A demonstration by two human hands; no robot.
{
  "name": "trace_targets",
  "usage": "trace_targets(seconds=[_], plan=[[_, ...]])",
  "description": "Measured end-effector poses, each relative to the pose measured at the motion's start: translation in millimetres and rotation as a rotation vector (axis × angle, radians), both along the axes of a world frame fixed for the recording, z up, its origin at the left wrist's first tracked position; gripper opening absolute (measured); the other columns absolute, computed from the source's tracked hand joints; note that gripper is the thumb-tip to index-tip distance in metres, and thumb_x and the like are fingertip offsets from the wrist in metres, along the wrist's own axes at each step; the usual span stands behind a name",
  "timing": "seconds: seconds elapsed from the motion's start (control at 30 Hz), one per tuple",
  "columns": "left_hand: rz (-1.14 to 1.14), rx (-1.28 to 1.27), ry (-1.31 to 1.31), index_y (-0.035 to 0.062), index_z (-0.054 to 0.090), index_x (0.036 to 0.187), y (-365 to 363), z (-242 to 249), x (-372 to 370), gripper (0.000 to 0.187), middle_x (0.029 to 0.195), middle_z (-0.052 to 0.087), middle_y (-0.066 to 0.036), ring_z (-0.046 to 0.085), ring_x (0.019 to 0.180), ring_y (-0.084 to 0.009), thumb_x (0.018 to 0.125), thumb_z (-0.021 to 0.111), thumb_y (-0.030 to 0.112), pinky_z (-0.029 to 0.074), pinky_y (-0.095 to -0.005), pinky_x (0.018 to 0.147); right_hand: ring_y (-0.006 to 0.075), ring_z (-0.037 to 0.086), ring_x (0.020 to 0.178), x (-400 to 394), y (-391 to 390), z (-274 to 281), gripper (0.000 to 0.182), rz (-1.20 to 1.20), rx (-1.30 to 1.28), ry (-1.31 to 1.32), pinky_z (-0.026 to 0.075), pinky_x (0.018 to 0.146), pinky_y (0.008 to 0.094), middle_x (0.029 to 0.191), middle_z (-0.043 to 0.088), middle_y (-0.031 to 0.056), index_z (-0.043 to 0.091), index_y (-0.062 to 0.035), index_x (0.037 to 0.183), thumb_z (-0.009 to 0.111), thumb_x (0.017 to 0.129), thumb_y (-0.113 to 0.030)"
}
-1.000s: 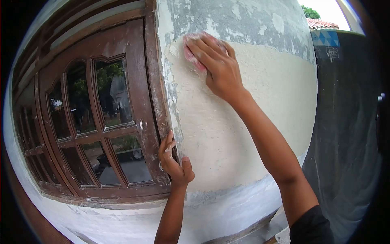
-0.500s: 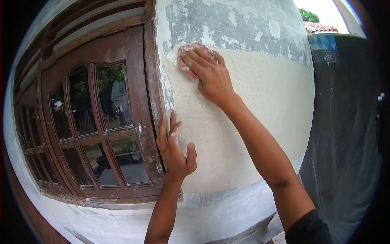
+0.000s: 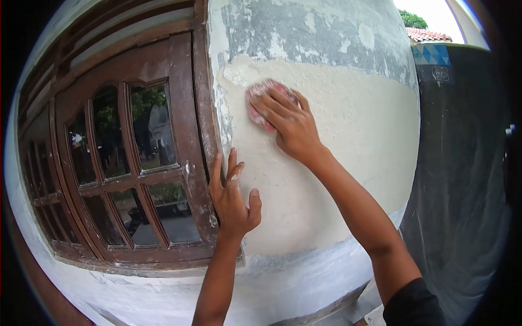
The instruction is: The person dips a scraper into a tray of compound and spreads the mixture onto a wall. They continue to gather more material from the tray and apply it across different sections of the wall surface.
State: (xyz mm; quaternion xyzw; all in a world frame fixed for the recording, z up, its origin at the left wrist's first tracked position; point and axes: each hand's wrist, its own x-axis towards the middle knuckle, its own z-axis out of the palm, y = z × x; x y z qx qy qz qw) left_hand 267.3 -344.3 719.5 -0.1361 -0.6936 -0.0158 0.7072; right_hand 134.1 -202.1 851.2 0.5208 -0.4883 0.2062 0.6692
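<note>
My right hand (image 3: pixel 288 119) presses a pink sponge (image 3: pixel 254 111) smeared with white against the wall. Its fingers lie over the sponge, which covers part of a smooth cream coat (image 3: pixel 353 130). Just left of and above it, a wet-looking pale patch (image 3: pixel 239 73) meets the rough grey upper band. Lower down, my left hand (image 3: pixel 231 204) has its fingers spread along the wall's edge beside the window frame (image 3: pixel 204 141). White smudges mark one of its fingers, and it holds nothing.
A brown wooden window (image 3: pixel 122 141) with glass panes fills the left side. Dark plastic sheeting (image 3: pixel 462 179) with a blue-patterned top hangs at the right. Beneath the cream area runs a whitish-blue wall band (image 3: pixel 293 277). Roof tiles (image 3: pixel 428 35) show beyond the corner.
My right hand has moved the sponge down and slightly right across the wall, uncovering the pale patch near the grey band. My left hand has stayed almost in place.
</note>
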Motion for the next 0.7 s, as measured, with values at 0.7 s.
trace_targets(seconds=[0.7], plan=[[-0.279, 0.047, 0.023, -0.0042, 0.043, 0.139, 42.2, -45.7, -19.6, 0.049, 0.152, 0.036, -0.035, 0.051, 0.138, -0.0477, 0.103, 0.047, 0.028, 0.038, -0.0553, 0.112, 0.0137, 0.062, 0.123, 16.6, 139.6, -103.3, 0.060, 0.323, -0.305, -0.693, 0.047, 0.098, 0.0248, 0.144, 0.065, 0.0060, 0.064, -0.0055, 0.141, 0.044, 0.091, 0.021]])
